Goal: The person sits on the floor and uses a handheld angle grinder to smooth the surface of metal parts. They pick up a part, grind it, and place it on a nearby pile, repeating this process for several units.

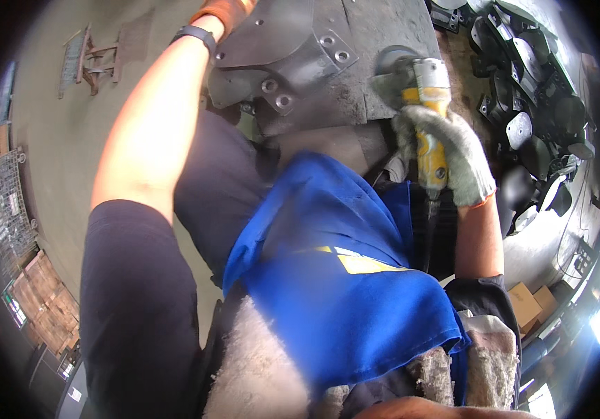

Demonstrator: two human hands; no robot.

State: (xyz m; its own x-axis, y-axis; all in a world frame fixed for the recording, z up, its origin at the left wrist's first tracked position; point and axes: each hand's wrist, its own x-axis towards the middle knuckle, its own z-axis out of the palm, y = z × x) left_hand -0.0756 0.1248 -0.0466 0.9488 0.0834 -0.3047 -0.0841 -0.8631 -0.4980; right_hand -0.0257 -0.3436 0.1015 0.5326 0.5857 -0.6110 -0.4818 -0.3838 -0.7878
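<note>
My right hand (459, 150), in a grey knit glove, is wrapped round the yellow body of an angle grinder (428, 155). The grinder's metal head points away from me, and its round disc (387, 70), smeared by motion, sits over the right part of the worktable (373, 24). A dark grey metal bracket (272, 42) with a curved edge and several bolt holes lies on that table. At the top edge, my left hand (224, 10), in an orange glove, is beside the bracket's far left side; the frame cuts off its fingers.
Many similar dark metal parts (523, 84) lie heaped on the right. The grinder's cord (430, 234) runs down beside my blue apron (342, 307). On the left floor stand a rusty metal frame (97, 59), wire cages (6, 209) and wooden boards (47, 300). Cardboard boxes (523, 306) are at lower right.
</note>
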